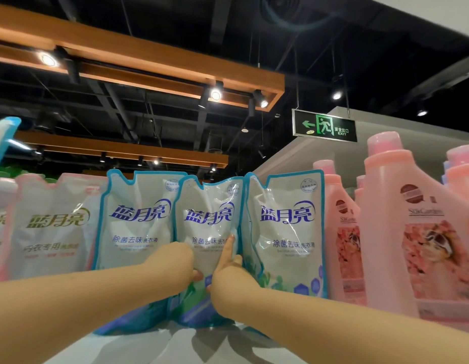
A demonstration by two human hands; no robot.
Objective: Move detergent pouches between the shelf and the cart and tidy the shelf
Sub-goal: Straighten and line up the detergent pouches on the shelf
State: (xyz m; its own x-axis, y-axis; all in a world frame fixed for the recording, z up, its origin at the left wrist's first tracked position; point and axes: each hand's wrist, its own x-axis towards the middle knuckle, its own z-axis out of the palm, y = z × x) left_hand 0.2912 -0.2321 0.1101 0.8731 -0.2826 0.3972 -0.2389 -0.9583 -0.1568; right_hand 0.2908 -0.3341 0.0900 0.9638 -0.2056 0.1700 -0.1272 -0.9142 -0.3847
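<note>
Three blue pouches (209,232) reading 蓝月亮 stand on a shelf (175,345); left hand (175,264) and right hand (228,274) clasp the middle one; pink bottles (401,232) at three o'clock.

Both my hands are on the middle blue pouch (208,232), standing upright on the white shelf (159,345). My left hand (175,261) presses its left edge, my right hand (229,271) grips its right side, a finger pointing up the front. Matching blue pouches (135,219) flank it left and right. Pink bottles (393,227) stand right, pink-trimmed pouches (54,227) far left.
</note>
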